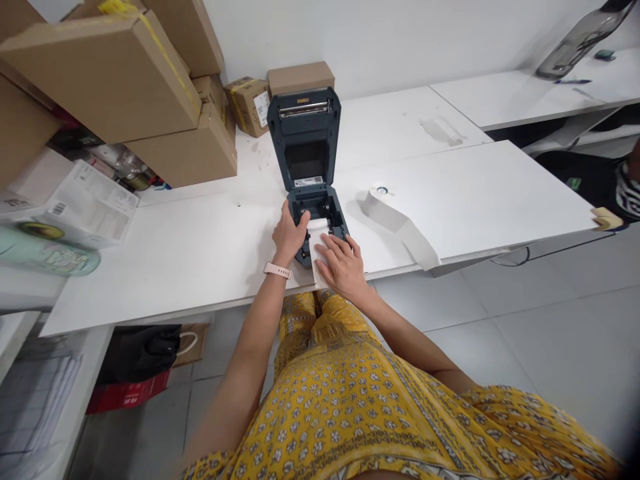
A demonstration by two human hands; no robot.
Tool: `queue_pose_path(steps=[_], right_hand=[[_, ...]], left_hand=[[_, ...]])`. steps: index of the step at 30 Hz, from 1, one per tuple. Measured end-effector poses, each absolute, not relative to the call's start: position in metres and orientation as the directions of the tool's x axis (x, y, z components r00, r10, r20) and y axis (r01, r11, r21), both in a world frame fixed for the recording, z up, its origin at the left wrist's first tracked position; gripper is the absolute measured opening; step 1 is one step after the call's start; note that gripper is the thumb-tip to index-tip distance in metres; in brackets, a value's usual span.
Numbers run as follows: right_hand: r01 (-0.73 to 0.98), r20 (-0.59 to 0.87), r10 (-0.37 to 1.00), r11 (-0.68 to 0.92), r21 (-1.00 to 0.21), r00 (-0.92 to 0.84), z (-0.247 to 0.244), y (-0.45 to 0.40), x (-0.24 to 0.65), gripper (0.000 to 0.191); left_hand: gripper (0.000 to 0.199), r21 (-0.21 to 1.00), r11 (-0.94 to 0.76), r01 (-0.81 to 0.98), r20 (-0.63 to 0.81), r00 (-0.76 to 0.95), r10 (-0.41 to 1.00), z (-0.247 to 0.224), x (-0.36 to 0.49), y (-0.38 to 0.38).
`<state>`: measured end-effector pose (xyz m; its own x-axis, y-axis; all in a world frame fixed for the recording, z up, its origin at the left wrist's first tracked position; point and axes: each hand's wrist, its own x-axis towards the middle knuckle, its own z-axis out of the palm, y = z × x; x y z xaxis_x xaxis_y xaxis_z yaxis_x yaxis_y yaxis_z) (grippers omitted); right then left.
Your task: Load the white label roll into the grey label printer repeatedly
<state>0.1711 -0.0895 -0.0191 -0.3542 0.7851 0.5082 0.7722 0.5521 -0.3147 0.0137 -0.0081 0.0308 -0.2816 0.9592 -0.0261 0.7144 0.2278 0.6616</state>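
A dark blue label printer (311,143) stands at the table's front edge with its lid raised. Inside its lower part lies a white paper roll (317,225), its strip hanging out over the front. My left hand (290,231) rests on the printer's left rim, fingers apart, thumb reaching inward beside the roll. My right hand (343,265) lies over the paper strip and the printer's front right corner, fingers spread. Right of the printer, a second label roll (383,200) sits on the table, its strip unrolled to the front edge.
Cardboard boxes (115,80) are stacked at the back left, with a white carton (95,203) and a mint bottle (50,252) before them. A clear bottle (583,40) stands at the far right. Part of another person (627,187) shows at the right edge.
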Motion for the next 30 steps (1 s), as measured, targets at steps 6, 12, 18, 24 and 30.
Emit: queue_pose_path(steps=[6, 12, 18, 24, 30], right_hand=[[0.694, 0.656, 0.736, 0.560, -0.452, -0.167, -0.003, -0.071, 0.194, 0.038], [0.527, 0.707, 0.705, 0.582, -0.620, 0.053, 0.110, 0.086, 0.209, 0.061], [0.389, 0.439, 0.860, 0.509, -0.768, -0.260, 0.171, 0.179, 0.188, 0.090], [0.438, 0.694, 0.666, 0.728, -0.527, -0.273, 0.120, 0.063, 0.205, 0.071], [0.484, 0.765, 0.484, 0.835, -0.260, -0.424, 0.020, -0.033, 0.218, 0.050]], left_hand=[[0.102, 0.893, 0.158, 0.421, -0.045, -0.266, 0.963, 0.003, 0.021, -0.064], [0.122, 0.985, 0.164, 0.057, -0.147, -0.231, 0.962, -0.010, 0.027, -0.102], [0.128, 0.984, 0.146, -0.104, -0.165, -0.210, 0.964, -0.013, 0.027, -0.106], [0.115, 0.988, 0.100, -0.121, -0.117, -0.145, 0.982, -0.023, 0.024, -0.111], [0.113, 0.995, 0.054, -0.083, -0.067, -0.157, 0.985, -0.031, 0.024, -0.110]])
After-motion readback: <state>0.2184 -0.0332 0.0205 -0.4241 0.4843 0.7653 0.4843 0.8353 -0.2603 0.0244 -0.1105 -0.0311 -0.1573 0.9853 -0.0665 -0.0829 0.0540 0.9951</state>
